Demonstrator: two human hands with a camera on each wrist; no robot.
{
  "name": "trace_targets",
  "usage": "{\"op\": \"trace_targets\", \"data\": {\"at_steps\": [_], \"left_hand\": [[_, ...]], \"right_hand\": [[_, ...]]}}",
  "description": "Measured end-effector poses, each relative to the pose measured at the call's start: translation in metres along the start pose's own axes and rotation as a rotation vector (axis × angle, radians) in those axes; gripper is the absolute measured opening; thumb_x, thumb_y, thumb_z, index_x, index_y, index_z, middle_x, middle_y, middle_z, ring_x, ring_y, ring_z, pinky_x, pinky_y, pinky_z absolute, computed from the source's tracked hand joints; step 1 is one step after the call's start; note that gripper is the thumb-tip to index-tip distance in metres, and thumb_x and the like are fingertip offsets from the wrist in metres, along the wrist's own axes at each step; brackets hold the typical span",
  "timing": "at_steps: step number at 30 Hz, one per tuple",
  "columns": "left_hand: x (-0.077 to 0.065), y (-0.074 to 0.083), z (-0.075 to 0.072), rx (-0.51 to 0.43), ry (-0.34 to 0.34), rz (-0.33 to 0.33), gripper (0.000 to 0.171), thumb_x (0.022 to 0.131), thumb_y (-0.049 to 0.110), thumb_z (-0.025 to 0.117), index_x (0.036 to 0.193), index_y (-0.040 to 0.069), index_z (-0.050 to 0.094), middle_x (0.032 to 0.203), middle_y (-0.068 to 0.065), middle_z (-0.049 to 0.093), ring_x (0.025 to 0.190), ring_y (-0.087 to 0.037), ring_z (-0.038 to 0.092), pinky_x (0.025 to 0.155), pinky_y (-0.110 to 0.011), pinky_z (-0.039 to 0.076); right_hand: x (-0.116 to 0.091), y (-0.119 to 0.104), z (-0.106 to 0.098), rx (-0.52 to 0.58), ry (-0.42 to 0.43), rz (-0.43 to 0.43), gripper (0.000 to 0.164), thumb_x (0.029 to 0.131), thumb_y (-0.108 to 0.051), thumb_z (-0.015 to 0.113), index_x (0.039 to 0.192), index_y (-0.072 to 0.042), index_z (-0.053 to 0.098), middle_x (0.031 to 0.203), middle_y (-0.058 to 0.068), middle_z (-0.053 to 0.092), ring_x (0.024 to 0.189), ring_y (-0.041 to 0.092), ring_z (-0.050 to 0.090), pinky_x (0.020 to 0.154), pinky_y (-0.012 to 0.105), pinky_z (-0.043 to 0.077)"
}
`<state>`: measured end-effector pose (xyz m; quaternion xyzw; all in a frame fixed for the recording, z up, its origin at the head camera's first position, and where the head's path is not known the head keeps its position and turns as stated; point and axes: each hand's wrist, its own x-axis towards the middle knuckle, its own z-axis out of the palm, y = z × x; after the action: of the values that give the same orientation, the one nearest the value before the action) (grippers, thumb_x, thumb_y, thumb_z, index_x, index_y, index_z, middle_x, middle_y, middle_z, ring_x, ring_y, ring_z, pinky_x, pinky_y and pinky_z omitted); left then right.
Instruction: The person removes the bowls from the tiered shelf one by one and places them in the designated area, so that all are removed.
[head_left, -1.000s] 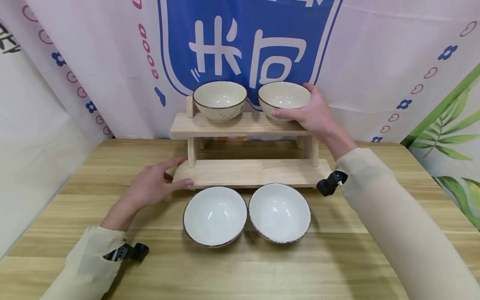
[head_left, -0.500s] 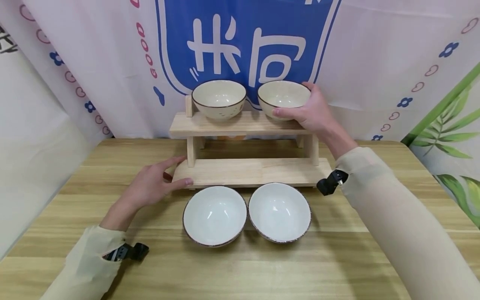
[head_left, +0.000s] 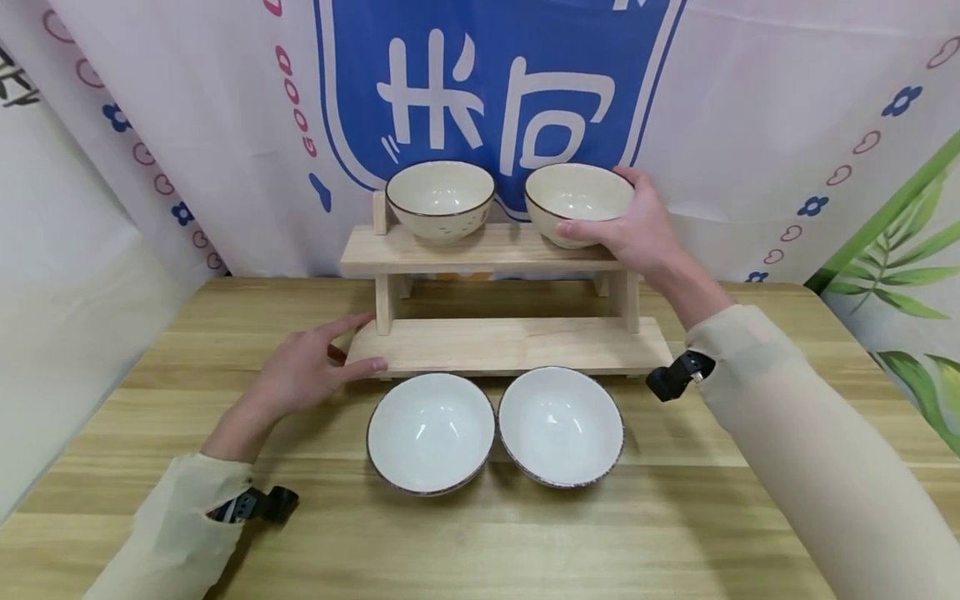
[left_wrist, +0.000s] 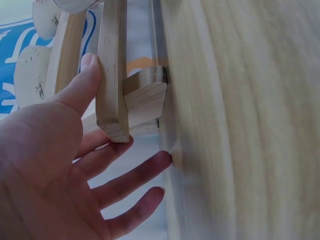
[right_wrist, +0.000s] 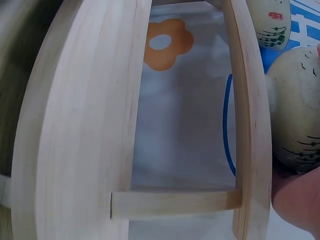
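Observation:
A two-tier wooden stand [head_left: 510, 343] stands at the back of the table. My left hand [head_left: 303, 367] is at the left end of its lower board, thumb on the top face and index finger at the underside in the left wrist view; the other fingers spread out below. My right hand [head_left: 637, 227] grips a cream bowl [head_left: 577, 196] with a brown rim at the right of the upper board, thumb on the near side and fingers behind it. A matching cream bowl [head_left: 440, 200] sits at the left of that board. In the right wrist view, painted sprigs show on the gripped bowl [right_wrist: 297, 110].
Two white bowls with dark rims, a left one [head_left: 431, 433] and a right one [head_left: 561, 427], stand side by side on the wooden table [head_left: 480, 542] before the stand. A printed curtain [head_left: 750, 108] hangs close behind the stand.
My right hand has shifted the cream bowl a little to the right along the upper board, widening the gap between the two cream bowls. My left hand keeps its place.

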<state>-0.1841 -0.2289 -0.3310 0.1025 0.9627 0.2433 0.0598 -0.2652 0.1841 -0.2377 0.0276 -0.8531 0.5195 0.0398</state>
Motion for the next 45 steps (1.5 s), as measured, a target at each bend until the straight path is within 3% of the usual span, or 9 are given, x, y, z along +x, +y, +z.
{"op": "trace_targets", "data": {"at_steps": [17,25,30,37,45], "left_hand": [[-0.001,-0.001,0.000,0.003,0.018,0.026,0.090,0.096,0.064,0.070,0.164,0.013,0.040,0.138,-0.033,0.065,0.110,-0.038,0.075,0.075,-0.041,0.061],[-0.002,0.000,0.001,-0.012,0.016,0.016,0.090,0.096,0.062,0.071,0.164,0.014,0.040,0.137,-0.034,0.066,0.109,-0.038,0.075,0.073,-0.039,0.059],[-0.001,0.000,0.000,-0.010,0.010,0.004,0.090,0.095,0.064,0.070,0.165,0.015,0.040,0.137,-0.033,0.066,0.110,-0.038,0.074,0.072,-0.037,0.058],[-0.002,0.000,0.000,0.002,0.013,0.003,0.091,0.095,0.066,0.069,0.165,0.015,0.039,0.134,-0.032,0.068,0.110,-0.037,0.074,0.073,-0.038,0.058],[-0.002,0.000,-0.001,0.003,0.015,-0.001,0.091,0.095,0.066,0.070,0.165,0.015,0.040,0.134,-0.032,0.068,0.109,-0.037,0.074,0.073,-0.037,0.058]], "right_hand": [[-0.022,0.006,-0.018,0.043,-0.022,-0.060,0.111,0.082,-0.030,0.094,0.165,-0.014,0.023,0.163,0.012,0.038,0.140,0.027,0.046,0.117,0.045,0.046],[-0.034,0.010,-0.027,0.038,-0.032,-0.049,0.114,0.085,-0.028,0.091,0.169,-0.013,0.016,0.168,0.013,0.033,0.142,0.027,0.044,0.119,0.045,0.044],[-0.041,0.013,-0.034,0.017,-0.026,-0.052,0.113,0.085,-0.027,0.091,0.169,-0.014,0.017,0.167,0.012,0.035,0.141,0.025,0.045,0.115,0.037,0.046],[-0.053,0.019,-0.041,-0.013,-0.023,-0.075,0.109,0.086,-0.025,0.090,0.168,-0.014,0.019,0.165,0.010,0.037,0.140,0.023,0.045,0.096,0.012,0.048],[-0.063,0.024,-0.046,-0.005,-0.034,-0.079,0.107,0.086,-0.019,0.089,0.168,-0.015,0.020,0.164,0.007,0.037,0.137,0.020,0.047,0.092,0.007,0.048]]}}
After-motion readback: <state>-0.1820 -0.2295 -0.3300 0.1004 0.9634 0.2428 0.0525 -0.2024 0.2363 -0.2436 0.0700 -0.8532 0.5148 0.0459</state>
